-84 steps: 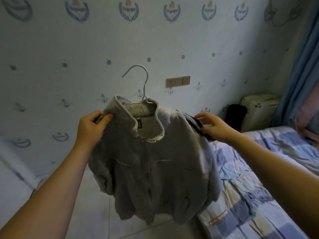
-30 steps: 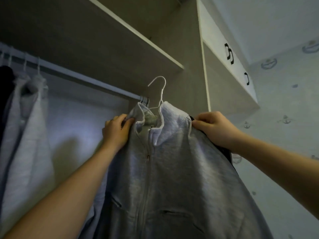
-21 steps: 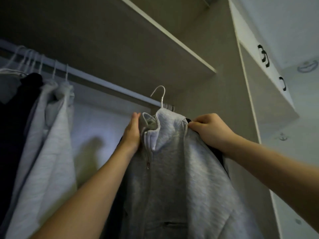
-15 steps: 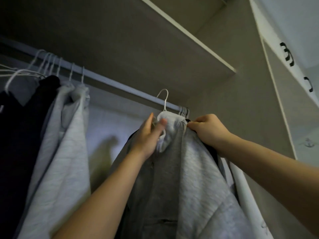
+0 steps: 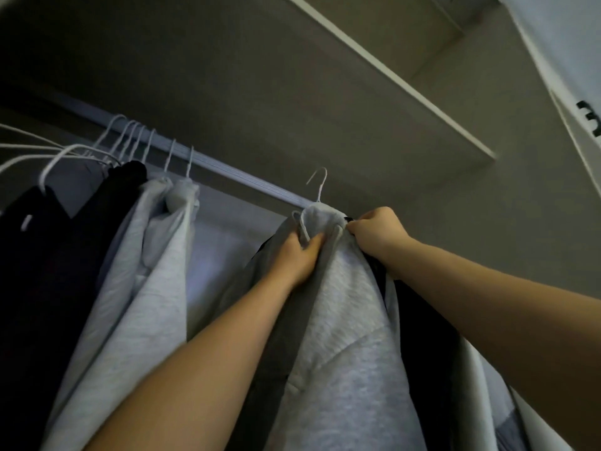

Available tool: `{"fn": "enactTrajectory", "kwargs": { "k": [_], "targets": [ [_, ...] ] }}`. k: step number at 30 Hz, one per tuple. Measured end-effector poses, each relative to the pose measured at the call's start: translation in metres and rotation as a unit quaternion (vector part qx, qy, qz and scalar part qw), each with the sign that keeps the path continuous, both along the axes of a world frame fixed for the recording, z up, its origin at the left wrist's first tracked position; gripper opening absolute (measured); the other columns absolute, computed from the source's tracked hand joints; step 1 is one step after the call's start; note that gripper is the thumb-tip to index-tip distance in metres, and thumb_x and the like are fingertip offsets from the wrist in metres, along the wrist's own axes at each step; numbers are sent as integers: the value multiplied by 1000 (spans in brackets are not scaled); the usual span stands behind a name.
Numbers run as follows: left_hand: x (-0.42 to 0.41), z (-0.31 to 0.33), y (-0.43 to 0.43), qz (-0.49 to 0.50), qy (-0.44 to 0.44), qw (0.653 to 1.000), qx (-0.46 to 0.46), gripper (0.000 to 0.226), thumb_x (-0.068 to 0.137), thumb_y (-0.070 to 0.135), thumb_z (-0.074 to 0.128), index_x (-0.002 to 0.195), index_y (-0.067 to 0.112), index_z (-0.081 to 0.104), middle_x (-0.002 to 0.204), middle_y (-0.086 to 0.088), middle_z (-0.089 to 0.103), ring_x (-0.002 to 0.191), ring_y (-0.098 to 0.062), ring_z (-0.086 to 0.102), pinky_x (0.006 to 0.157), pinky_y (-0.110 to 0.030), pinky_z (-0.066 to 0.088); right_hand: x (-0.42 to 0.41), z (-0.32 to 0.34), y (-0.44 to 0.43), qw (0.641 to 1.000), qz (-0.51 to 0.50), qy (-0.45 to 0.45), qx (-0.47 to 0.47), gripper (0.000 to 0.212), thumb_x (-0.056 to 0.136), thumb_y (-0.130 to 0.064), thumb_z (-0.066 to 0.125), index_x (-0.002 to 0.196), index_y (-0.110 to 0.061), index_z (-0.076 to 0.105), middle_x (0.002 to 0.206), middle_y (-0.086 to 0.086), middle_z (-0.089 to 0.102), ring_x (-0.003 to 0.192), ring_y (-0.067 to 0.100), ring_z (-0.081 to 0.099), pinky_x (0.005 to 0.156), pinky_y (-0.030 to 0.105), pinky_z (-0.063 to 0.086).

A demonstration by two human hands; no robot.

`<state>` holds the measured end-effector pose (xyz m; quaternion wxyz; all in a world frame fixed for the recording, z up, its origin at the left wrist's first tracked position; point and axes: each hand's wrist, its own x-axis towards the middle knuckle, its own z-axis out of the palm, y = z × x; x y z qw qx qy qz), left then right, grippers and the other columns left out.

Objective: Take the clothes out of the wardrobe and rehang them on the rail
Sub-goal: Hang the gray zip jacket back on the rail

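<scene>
Wardrobe rail [image 5: 247,180]: spans under the shelf.
Grey and black garments [image 5: 143,288]: hung along the rail's left part.
Grey zip jacket [image 5: 344,320]: under the rail's right end.
Left hand [image 5: 297,255]: fingers grasping the collar.
Right hand [image 5: 377,234]: fingers pinching the shoulder.
Hanger hook [image 5: 320,185]: at the rail.
</scene>
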<state>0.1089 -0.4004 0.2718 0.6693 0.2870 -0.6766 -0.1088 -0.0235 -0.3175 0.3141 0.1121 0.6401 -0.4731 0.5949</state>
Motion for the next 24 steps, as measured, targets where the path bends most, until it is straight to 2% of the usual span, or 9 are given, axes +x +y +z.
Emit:
{"fn": "enactTrajectory", "kwargs": {
  "k": [5,8,10,13,16,18,19,22,24],
  "targets": [
    [-1,4,-28,24,-4,1000,19,66,99,58,43,147,12,44,141,-14,55,129,-31,51,100,-34,38,7,2,-21,999,-31,4,18,26,86,-13,55,64,-10,43,62,4,41,59,21,41,49,27,31],
    [-7,4,-44,21,-14,999,35,70,98,61,40,150,14,40,146,-14,52,132,-32,48,102,-35,37,5,3,-33,999,-42,-4,29,12,87,-15,55,82,-6,52,69,5,46,61,22,45,49,26,33],
    [-12,5,-52,11,-24,999,48,71,98,62,38,151,15,38,147,-14,50,133,-32,47,103,-36,37,1,3,-39,998,-48,-8,39,15,89,-16,56,93,-1,57,78,10,54,64,23,51,49,26,35],
    [-21,6,-61,-10,-34,997,67,72,99,63,37,150,12,40,145,-16,51,131,-33,49,101,-37,38,-6,3,-46,997,-57,-20,51,27,90,-18,57,108,2,61,96,17,63,79,30,61,56,28,41],
    [-29,2,-69,-21,-38,997,71,75,96,67,38,149,14,41,145,-14,51,131,-32,49,98,-35,39,-16,0,-52,996,-57,-29,55,35,85,-18,58,115,1,59,102,19,65,92,34,64,72,36,53],
    [-37,-2,-80,-27,-44,997,62,86,85,79,36,148,21,42,146,-10,51,130,-30,50,105,-39,41,-26,-4,-56,996,-54,-37,67,44,81,-19,60,121,-1,58,107,19,65,95,33,64,81,39,55],
    [-42,-3,-89,-27,-47,997,57,94,76,87,34,146,25,42,145,-8,52,128,-29,51,107,-44,42,-30,-7,-56,994,-63,-29,78,40,82,-19,60,118,-1,59,108,18,65,95,32,64,81,38,55],
    [-59,-6,-121,-28,-62,995,74,113,59,100,29,147,30,35,144,-5,50,128,-28,51,108,-51,42,-44,-13,-53,979,-146,88,112,20,92,-20,54,99,-1,58,105,15,61,87,29,57,70,32,47],
    [-68,-8,-116,-36,-70,994,75,110,63,96,33,153,33,24,153,-5,41,136,-30,43,112,-52,37,-53,-16,-46,950,-213,198,114,23,94,-19,46,110,-6,57,115,17,58,93,32,55,74,33,45]
  ]
}}
